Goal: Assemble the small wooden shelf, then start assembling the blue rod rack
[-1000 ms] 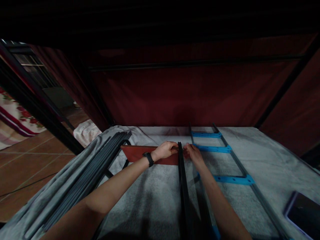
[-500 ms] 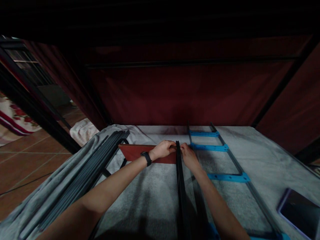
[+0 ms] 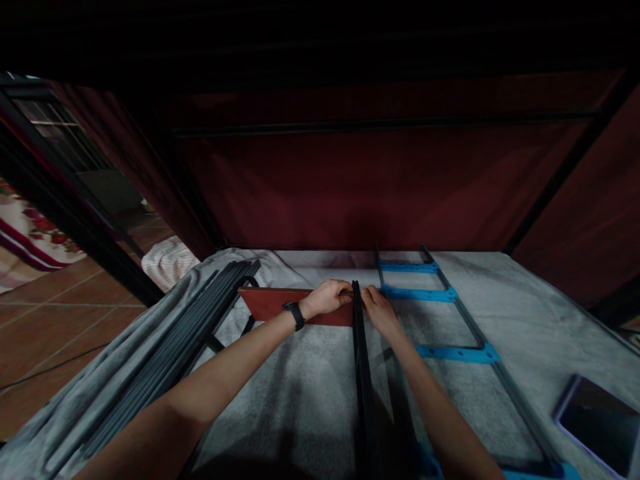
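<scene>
Beside the upper end of a black metal rail (image 3: 362, 373), my left hand (image 3: 327, 298) is closed on the top edge of a reddish-brown board (image 3: 273, 305). The board stands on edge, its right end meeting the rail and its left end near a curved black frame piece (image 3: 245, 283). My right hand (image 3: 379, 309) is at the rail's other side, its fingers pinched together against the rail end. Whatever those fingertips hold is too small and hidden to make out. A black watch sits on my left wrist.
A ladder-like frame of dark tubes with blue crosspieces (image 3: 457, 354) lies on the right of the grey cloth (image 3: 300, 400). A bundle of grey tubes (image 3: 175, 360) lies left. A phone (image 3: 600, 423) rests at lower right. Dark red curtain panels (image 3: 350, 187) rise behind.
My right fingers have shifted slightly against the rail end. The left hand, board and rail stay almost in place.
</scene>
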A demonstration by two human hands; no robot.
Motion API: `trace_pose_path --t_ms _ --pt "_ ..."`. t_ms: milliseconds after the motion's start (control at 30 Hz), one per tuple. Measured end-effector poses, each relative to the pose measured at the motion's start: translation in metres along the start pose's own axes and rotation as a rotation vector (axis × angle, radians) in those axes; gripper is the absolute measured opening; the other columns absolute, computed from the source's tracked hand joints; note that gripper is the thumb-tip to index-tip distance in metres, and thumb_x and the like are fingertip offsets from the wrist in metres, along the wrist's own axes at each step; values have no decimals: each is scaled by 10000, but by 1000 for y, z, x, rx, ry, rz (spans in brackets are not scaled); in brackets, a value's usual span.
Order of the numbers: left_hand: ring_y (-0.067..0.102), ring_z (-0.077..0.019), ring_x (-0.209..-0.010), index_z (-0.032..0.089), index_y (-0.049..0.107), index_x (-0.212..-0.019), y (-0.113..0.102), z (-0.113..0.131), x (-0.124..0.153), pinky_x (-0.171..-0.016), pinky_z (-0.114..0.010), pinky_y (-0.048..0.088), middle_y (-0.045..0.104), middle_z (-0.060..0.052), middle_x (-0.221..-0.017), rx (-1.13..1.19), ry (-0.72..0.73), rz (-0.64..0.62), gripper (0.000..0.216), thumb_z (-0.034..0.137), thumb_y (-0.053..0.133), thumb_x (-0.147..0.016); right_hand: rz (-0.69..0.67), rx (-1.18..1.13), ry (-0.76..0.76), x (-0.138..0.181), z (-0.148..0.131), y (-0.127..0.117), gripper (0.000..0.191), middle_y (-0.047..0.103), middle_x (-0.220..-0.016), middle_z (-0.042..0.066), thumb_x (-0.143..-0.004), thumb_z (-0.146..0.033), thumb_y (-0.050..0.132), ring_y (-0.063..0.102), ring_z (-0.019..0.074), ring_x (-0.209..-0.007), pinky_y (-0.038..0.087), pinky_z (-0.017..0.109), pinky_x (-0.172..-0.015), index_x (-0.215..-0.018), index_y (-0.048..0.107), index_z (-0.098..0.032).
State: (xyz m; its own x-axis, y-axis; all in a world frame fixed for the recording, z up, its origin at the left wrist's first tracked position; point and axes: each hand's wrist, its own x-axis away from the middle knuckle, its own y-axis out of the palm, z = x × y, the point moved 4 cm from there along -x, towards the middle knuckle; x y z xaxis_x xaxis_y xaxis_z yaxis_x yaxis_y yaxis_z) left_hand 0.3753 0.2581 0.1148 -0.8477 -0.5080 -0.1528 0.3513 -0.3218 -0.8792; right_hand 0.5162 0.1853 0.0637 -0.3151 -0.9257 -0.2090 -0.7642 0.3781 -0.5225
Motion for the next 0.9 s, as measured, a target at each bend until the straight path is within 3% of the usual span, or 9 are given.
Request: trace_pose_path --t_ms 100,233,567,733,900 --pt "664 -188 -837 164 698 -1010 0 0 0 -752 -253 468 733 -51 -937 -6 6 6 187 200 586 -865 -48 -3 -84 3 -2 -2 147 618 -829 9 -916 -340 386 618 203 -842 415 302 -765 -870 502 -262" --pt "675 -193 -884 161 702 -1036 1 1 1 -787 -256 475 740 -60 -980 -6 29 16 209 191 574 -874 -94 31 -151 7 -3 1 174 632 -897 28 -945 -308 326 618 198 -872 410 294 -752 -947 492 -254" --pt "679 -211 -969 165 684 -1100 4 0 2 -844 -274 487 738 -78 -1055 -75 67 41 256 166 578 -867 -24 65 -1 2 3 8 326 594 -761 33 -954 -430 247 602 216 -759 420 313 -700 -771 456 -260" --pt "675 -203 -905 170 689 -1037 4 0 2 -788 -264 486 732 -66 -972 -118 68 41 203 183 566 -875 -15 159 -38 6 -2 4 224 620 -850 38 -949 -360 298 609 215 -811 382 305 -701 -891 483 -249" --pt "677 -196 -916 176 690 -1052 3 4 3 -800 -257 484 735 -58 -990 -91 70 32 211 183 573 -876 -2 204 1 9 -4 8 244 607 -837 29 -978 -326 267 591 193 -783 358 283 -661 -893 483 -250"
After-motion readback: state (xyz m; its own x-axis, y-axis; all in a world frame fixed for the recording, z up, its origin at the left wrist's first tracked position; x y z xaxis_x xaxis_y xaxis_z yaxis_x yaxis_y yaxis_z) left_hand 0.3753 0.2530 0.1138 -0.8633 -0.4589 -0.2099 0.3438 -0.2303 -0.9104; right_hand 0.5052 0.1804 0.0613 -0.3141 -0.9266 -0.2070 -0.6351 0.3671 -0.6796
